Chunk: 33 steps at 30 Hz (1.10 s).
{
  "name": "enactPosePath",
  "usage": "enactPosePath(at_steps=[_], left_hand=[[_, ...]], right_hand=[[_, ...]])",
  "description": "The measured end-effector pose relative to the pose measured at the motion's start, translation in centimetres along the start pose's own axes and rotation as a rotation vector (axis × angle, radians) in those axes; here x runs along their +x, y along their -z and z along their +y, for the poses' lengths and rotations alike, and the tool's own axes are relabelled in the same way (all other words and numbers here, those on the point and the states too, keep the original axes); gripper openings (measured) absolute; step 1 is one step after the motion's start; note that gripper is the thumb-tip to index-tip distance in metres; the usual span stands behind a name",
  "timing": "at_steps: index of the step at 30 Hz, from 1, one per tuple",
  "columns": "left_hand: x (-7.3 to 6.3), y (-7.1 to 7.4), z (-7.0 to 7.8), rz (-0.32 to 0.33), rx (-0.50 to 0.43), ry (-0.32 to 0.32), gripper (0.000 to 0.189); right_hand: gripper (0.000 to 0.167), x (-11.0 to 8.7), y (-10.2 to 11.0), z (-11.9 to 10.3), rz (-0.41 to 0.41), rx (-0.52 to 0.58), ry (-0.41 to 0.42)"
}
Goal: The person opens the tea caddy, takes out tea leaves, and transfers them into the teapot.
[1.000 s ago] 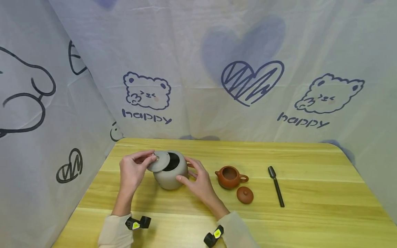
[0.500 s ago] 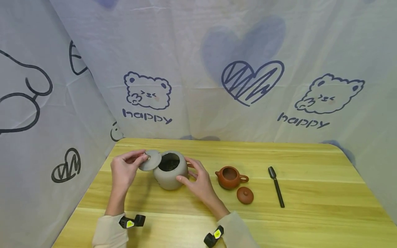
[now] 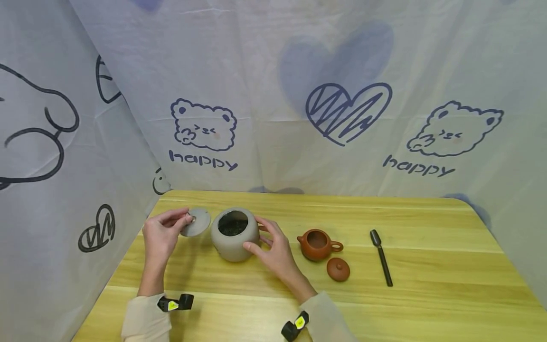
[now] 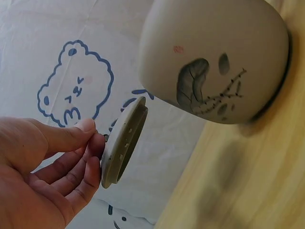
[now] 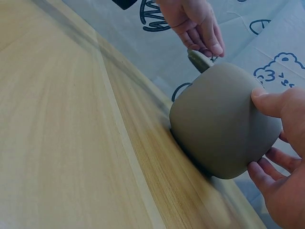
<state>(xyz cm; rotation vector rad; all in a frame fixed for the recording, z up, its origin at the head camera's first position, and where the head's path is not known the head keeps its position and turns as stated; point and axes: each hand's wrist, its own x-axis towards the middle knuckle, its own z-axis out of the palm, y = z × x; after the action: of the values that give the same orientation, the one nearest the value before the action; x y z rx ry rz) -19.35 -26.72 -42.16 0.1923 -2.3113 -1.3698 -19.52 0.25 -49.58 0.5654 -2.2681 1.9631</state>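
In the head view, your left grip [image 3: 161,235] pinches the knob of the grey lid [image 3: 197,223], which is held clear of the grey jar [image 3: 236,243], just to its left. The jar stands upright on the table [image 3: 444,256] with its mouth uncovered, and you can see dark, loose-looking contents inside. Your right grip [image 3: 275,249] holds the jar's right side, thumb on the near face and fingers reaching round behind. Further right sits the open brown teapot [image 3: 315,248], spout toward the jar; its small brown lid [image 3: 338,270] lies just beside it, nearer you, knob up. Beyond that, the black scoop [image 3: 381,259] lies apart, bowl end away from you. A printed cloth [image 3: 273,156] hangs behind the table.

In your left wrist view, thumb and forefinger are pressed together on the knob, with the other fingers bent near the lid. The lid is tilted, part of its underside showing, and apart from the jar, whose wall carries a dark leaf-and-branch painting.

In your right wrist view, thumb and fingertips are spread against the jar's plain wall, gripping it; the lid and your left grip show past it.
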Motion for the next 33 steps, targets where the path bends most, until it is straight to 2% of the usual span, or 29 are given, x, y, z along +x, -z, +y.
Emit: enactPosePath(at_steps=[15,24,33], left_hand=[[0.3,-0.4,-3.2,-0.097,0.077,0.105,0.019],[0.2,-0.6,-4.6,-0.105,0.072,0.145,0.020],[0.1,-0.8,-6.1,-0.113,0.067,0.142,0.020]], right_hand=[[0.067,0.0,0.0,0.1,-0.002,0.000,0.001],[0.067,0.0,0.0,0.2,-0.002,0.000,0.004],[0.067,0.0,0.0,0.4,-0.003,0.008,0.012]])
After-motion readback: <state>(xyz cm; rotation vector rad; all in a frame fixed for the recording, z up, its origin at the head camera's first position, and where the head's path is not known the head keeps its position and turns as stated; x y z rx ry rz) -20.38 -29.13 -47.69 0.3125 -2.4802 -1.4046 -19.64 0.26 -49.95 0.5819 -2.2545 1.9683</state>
